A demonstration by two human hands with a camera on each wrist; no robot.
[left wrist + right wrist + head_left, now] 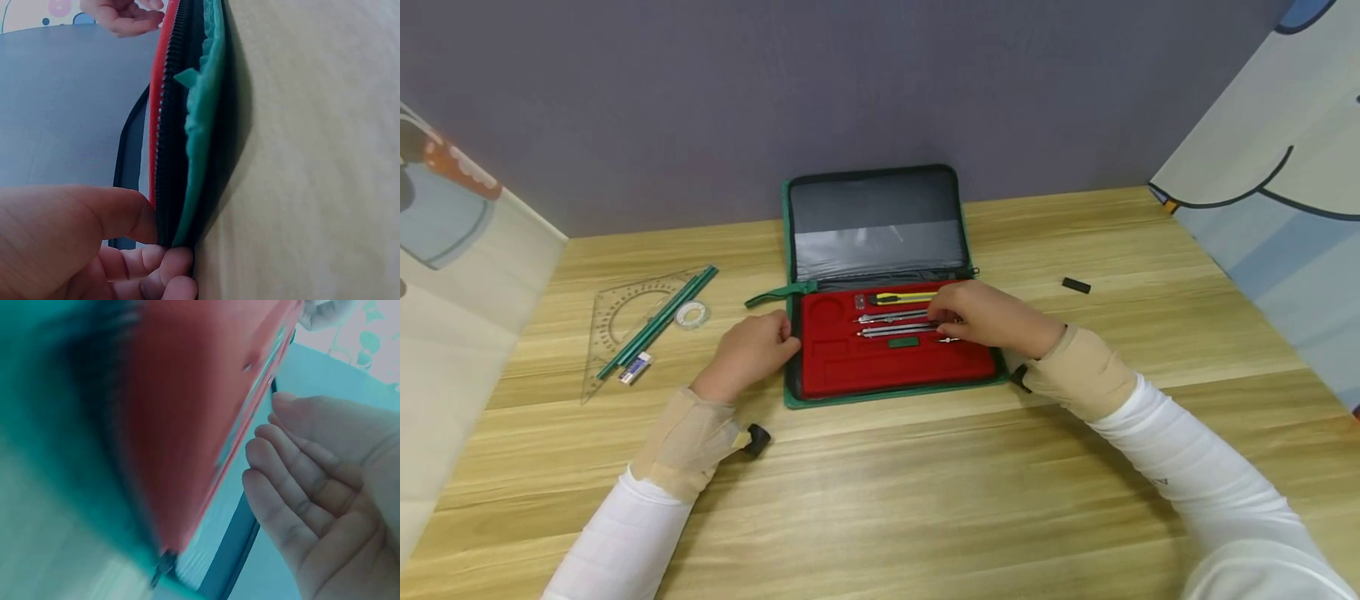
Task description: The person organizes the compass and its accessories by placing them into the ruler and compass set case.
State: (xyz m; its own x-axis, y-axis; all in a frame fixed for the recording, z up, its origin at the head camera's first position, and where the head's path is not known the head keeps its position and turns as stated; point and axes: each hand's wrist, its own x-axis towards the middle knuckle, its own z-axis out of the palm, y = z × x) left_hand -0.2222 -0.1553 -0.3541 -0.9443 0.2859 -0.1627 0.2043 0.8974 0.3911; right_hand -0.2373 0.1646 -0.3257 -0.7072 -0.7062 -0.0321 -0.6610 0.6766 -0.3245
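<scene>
Left grip [756,350] pinches the left edge of the green zip case [872,200], thumb above the rim and fingers beneath; right grip [973,312] is relaxed, its fingers slightly bent over the right side of the case, and nothing is visible between them. The case lies unfolded on the bench [880,492]. Its red tray [917,367] carries two slender metal instruments [891,317] just below the yellow cutter [906,297], with a small green box [903,342] nearer the front. The step in hand is judged to be work on the instruments' right ends; whether the right fingertips touch them cannot be told. Use the left pinch to steady the case, and avoid raising its edge, since a tilted tray may let loose pieces slide. Approach each instrument from above, thumb and forefinger across the shaft, clear of the points. Align it parallel to its recess before pressing, and apply light, even pressure at both ends. Leave the set square [613,312] and green pencils [647,331], left of the case, undisturbed.
</scene>
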